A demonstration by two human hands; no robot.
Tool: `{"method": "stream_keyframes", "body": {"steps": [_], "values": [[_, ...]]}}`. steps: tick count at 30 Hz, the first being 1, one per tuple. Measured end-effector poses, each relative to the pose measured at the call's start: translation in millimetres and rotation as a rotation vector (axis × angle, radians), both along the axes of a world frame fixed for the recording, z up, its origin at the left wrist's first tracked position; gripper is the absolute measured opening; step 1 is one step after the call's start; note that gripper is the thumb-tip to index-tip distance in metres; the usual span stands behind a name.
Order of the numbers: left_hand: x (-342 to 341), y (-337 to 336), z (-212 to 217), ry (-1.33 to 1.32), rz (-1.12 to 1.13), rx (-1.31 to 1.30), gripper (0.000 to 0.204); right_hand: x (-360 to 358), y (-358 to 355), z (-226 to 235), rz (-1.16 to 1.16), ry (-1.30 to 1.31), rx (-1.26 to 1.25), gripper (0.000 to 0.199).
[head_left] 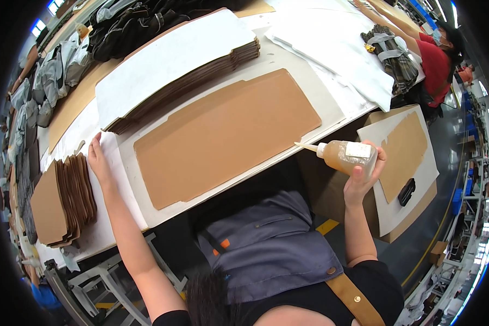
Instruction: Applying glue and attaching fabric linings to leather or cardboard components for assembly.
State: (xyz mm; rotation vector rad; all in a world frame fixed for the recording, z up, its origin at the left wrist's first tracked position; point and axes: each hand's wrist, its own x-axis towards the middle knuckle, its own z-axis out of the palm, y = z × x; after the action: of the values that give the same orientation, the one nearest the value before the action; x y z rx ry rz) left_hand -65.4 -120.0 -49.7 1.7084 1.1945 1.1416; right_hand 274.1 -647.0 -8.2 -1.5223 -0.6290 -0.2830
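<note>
My right hand (364, 173) is wrapped round a clear squeeze bottle (342, 156) of amber liquid, held tilted so its long pale nozzle points left. The nozzle tip is at the near right edge of a large flat brown panel (228, 138); whether it touches, I cannot tell. That panel has stepped corners and lies on a pale board (331, 103) on the table. My left hand (99, 157) rests with fingers extended at the near left corner of a stack of panels (174, 60), white on top with brown edges. It holds nothing.
Left of my forearm stands a bundle of smaller brown pieces (65, 198). White sheets (331, 49) and a strapped dark bundle (394, 60) lie at the far right, near a person in red (437, 68). A carton (402, 163) at right carries a black object (407, 192).
</note>
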Motion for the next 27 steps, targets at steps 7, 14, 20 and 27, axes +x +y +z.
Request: {"method": "stream_keyframes", "body": {"steps": [7,14,20,27], "values": [[0.8,0.4,-0.8,0.006,0.017,-0.004,0.043,-20.0,11.4,-6.9,0.066,-0.052,0.022,0.082],[1.6,0.0,1.2,-0.009,0.033,0.003,0.043,-42.4,30.6,-12.5,0.177,-0.103,0.083,0.081],[6.9,-3.2,1.2,-0.030,0.023,0.019,0.041,-60.8,46.7,-17.2,0.260,-0.119,0.120,0.083],[1.3,4.8,-2.4,-0.054,0.017,0.085,0.039,-80.6,65.4,-19.5,0.366,-0.168,0.093,0.085]]}}
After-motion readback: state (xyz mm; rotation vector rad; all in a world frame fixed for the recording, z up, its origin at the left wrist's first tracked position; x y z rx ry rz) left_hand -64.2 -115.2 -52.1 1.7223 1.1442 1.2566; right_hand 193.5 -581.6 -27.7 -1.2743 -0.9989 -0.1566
